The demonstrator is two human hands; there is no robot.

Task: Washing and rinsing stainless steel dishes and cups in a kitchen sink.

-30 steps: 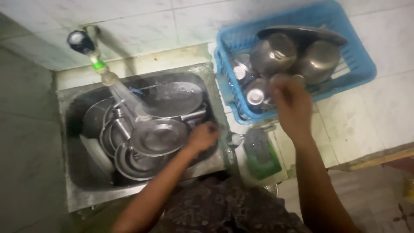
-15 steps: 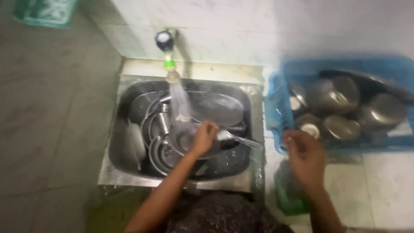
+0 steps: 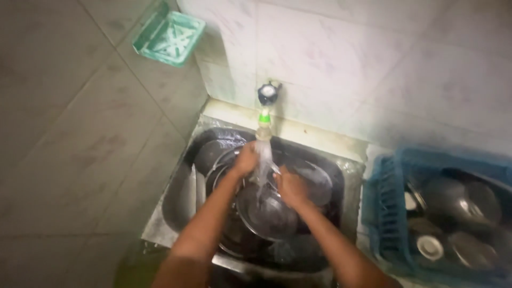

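Note:
Both my hands are in the steel sink (image 3: pixel 172 205), on either side of the water stream (image 3: pixel 263 157) that falls from the tap (image 3: pixel 268 93) with its green nozzle. My left hand (image 3: pixel 246 160) is curled at the left of the stream, over stacked steel plates; blur hides what it holds. My right hand (image 3: pixel 290 186) grips the upper right rim of a round steel bowl (image 3: pixel 266 218) lying under the stream. Several other steel dishes fill the sink around the bowl.
A blue plastic basket (image 3: pixel 385 200) stands to the right of the sink and holds several steel vessels (image 3: pixel 461 200). A green soap dish (image 3: pixel 169 36) hangs on the tiled wall at upper left. Grey tiles cover the left wall.
My right hand has moved from the basket side into the sink and onto the bowl. My left hand has shifted up to the stream. The view has swung left and closer.

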